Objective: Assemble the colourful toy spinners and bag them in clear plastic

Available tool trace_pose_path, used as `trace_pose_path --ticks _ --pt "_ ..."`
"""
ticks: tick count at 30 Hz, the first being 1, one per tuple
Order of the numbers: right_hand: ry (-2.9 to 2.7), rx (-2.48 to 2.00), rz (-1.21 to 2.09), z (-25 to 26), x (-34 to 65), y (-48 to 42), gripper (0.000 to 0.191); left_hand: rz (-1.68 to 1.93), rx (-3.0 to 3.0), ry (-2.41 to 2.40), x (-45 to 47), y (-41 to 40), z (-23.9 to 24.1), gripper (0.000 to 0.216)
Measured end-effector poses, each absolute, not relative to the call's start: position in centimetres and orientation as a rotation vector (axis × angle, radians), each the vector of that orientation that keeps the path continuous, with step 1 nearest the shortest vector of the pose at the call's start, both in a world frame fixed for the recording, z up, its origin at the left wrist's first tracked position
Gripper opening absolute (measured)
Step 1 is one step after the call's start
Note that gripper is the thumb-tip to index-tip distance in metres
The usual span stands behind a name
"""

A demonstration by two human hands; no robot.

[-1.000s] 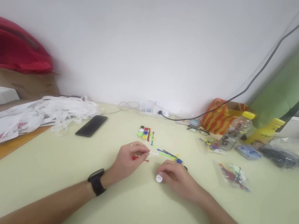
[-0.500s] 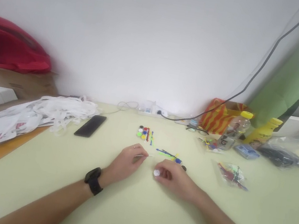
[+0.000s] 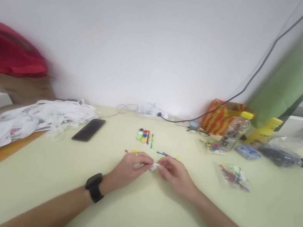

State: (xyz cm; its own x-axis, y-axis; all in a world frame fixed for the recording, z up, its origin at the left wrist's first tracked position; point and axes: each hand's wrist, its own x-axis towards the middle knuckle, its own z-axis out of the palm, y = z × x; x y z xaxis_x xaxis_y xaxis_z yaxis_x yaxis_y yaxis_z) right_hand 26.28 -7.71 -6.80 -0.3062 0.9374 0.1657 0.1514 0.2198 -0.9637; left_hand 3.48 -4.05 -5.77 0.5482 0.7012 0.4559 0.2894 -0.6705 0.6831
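My left hand and my right hand meet over the middle of the table, fingertips pinched almost together. Between them are a thin white stick and a small white disc; the fingers partly hide both. How far the stick sits in the disc I cannot tell. Beyond the hands lie several coloured discs in two columns, with arrow-tipped sticks beside them. A blue stick lies just behind my right hand, and a yellow disc shows behind my left.
A black phone and a heap of white straps are on the left. To the right lie a clear bag of coloured parts, glasses, two bottles and a striped bag. A power strip stands by the wall.
My hands have come together, bringing the white stick from the left and the white disc from the right into contact or nearly so. The view has shifted slightly.
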Motion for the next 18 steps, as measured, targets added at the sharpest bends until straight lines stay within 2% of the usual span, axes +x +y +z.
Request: trace_pose_path --ticks 3,8,18 --pt "-1.597 -1.032 1.267 -7.3 26.4 -7.1 0.036 0.871 2.304 0.891 3.4 -4.2 -6.1 0.015" --pt "-1.479 -1.081 1.322 -7.9 26.9 -6.6 0.031 0.759 2.461 0.974 2.9 -4.0 -6.1 0.036" --pt "-1.389 -1.068 1.404 -7.4 27.0 -6.5 0.021 0.714 2.271 0.928 2.9 -4.0 -6.4 0.043"
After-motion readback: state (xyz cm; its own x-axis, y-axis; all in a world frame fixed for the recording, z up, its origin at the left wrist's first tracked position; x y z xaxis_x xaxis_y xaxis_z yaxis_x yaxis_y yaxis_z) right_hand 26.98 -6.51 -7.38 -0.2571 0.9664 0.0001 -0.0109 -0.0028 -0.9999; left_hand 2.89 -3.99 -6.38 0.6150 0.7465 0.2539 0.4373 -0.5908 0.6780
